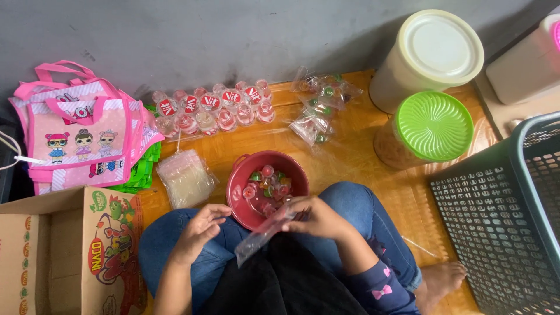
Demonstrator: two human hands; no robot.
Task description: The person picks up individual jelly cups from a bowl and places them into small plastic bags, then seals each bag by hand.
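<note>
The right hand (pixel 318 217) is curling over the lap, fingers pinching the top of a clear plastic bag (pixel 261 236). The left hand (pixel 200 228) is hovering just beside the bag, fingers loosely bent; whether it is gripping anything, I cannot tell. The bag is lying slantwise, its long axis running from the right hand's pinch down toward the left knee, thin, crinkly and see-through. Just above the hands, a round maroon plastic bowl (pixel 242 175) is sitting against the denim knees, holding small glossy jelly cups (pixel 267 182) in red and green. Beside it a flat stack of clear bags (pixel 185 178) is resting on the smooth orange wooden floor (pixel 356 166).
</note>
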